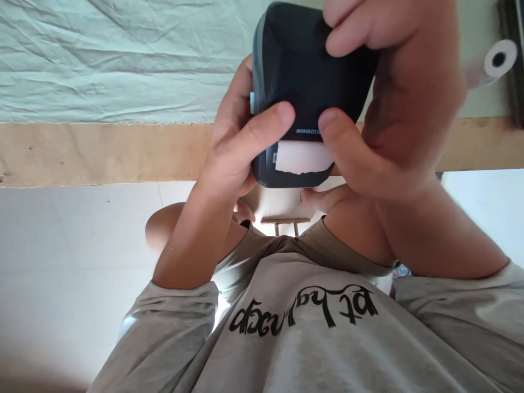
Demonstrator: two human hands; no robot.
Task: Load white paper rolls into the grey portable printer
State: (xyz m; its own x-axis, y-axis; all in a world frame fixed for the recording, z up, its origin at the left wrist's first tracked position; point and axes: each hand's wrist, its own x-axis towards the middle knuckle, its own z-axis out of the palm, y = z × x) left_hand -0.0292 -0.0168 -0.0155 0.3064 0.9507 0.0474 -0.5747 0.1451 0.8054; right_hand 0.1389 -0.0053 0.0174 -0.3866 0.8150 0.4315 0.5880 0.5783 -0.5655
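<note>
Both of my hands hold up a dark label printer with a pale blue edge and NIIMBOT lettering. A strip of white label paper sticks out of its slot, with a ragged lower edge. My left hand wraps around the left side, its thumb on the front face. My right hand grips the right side, with the thumb low by the lettering and other fingers at the upper corner. The printer's back and the fingers behind it are hidden.
Behind the printer lies a wrinkled pale green cloth bordered by a wooden table edge. A white paper roll lies at the upper right, near a dark-edged object. Below are my legs and a wooden stool-like piece.
</note>
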